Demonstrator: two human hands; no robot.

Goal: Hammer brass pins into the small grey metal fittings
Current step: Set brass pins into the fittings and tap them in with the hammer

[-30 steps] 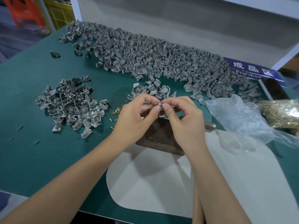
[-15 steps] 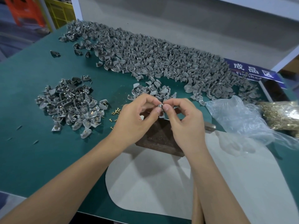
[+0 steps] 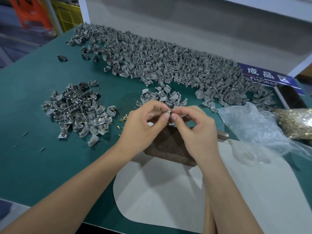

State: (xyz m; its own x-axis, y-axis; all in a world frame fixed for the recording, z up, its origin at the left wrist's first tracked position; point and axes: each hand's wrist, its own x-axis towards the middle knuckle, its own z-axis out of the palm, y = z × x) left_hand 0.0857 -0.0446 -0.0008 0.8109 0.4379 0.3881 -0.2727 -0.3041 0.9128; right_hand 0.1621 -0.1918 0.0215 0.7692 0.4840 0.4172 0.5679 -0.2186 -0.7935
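Honestly, with that great heap of grey fittings (image 3: 168, 65) behind and the dark block (image 3: 168, 146) below, one slip could flick the pin off among the loose brass pins (image 3: 124, 118) on the green mat (image 3: 33, 166). The left hand (image 3: 143, 129) and right hand (image 3: 197, 132) meet above the block. Their curled fingertips (image 3: 166, 117) pinch one small fitting (image 3: 169, 111) between them; the pin itself is too tiny to make out.
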